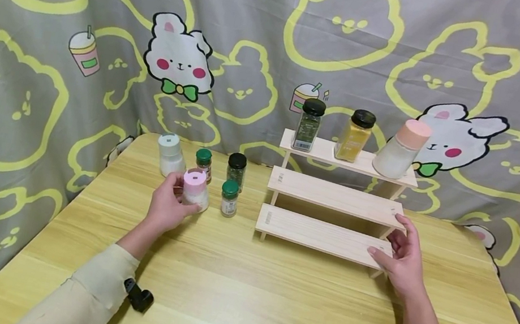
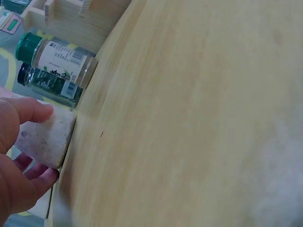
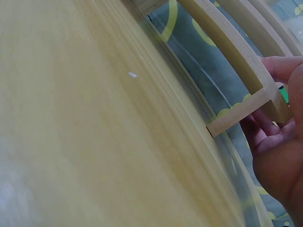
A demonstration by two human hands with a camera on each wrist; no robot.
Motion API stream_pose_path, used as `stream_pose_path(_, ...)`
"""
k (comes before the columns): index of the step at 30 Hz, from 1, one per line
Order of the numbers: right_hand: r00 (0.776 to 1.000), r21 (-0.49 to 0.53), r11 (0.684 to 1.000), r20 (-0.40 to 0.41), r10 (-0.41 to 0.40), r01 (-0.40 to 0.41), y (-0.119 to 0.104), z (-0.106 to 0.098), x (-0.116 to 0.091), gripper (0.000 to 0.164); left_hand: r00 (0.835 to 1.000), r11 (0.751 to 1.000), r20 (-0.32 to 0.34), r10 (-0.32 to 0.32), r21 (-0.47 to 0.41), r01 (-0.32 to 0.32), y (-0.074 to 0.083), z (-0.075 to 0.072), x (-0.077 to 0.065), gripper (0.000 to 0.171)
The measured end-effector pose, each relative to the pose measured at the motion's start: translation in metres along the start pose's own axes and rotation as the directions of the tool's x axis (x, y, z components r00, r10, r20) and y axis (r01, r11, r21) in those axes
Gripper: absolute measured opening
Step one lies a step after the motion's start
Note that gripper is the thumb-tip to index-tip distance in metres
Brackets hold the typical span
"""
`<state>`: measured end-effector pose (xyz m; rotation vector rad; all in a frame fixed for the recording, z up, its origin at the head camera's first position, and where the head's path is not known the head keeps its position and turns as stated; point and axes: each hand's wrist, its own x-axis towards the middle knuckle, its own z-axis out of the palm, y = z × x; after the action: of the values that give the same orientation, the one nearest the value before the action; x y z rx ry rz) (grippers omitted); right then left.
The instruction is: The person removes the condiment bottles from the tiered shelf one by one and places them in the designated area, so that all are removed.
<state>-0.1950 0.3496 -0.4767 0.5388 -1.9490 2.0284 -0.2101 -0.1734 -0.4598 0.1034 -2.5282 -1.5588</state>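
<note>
My left hand point(image 1: 168, 205) holds a pink-capped seasoning jar point(image 1: 195, 195) with white contents, thumb and fingers around its body. In the left wrist view the jar's base is right at the tabletop. Around it stand a white-capped jar point(image 1: 170, 157), a small green-capped jar point(image 1: 204, 159) partly hidden behind, another green-capped jar point(image 1: 229, 200) and a black-capped jar point(image 1: 236, 168). At the other side my right hand point(image 1: 405, 264) grips the right end of a three-tier wooden rack point(image 1: 325, 237), thumb on the lowest shelf, a fingertip at the middle shelf's edge.
On the rack's top shelf are a black-capped jar of green herbs point(image 1: 307, 127), a black-capped jar of yellow powder point(image 1: 354, 136) and a tilted-looking peach-capped jar point(image 1: 401, 150). A patterned grey curtain point(image 1: 256, 29) hangs behind the wooden table point(image 1: 261, 305).
</note>
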Motion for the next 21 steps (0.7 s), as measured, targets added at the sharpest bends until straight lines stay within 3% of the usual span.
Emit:
stream_pose_path(8, 1.000, -0.004, 1.000, -0.001, 0.003, -0.003, -0.001, 0.000, 0.000, 0.096, 0.999, 0.999, -0.011, 0.037, 0.038, -0.036, 0.012, -0.005, 0.000, 0.080)
stream_pose_path(21, 1.000, -0.001, 1.000, -0.005, 0.016, -0.016, -0.003, 0.002, 0.000, 0.096, 0.971, 0.974, -0.067, 0.227, 0.018, -0.227, 0.054, -0.014, -0.002, 0.075)
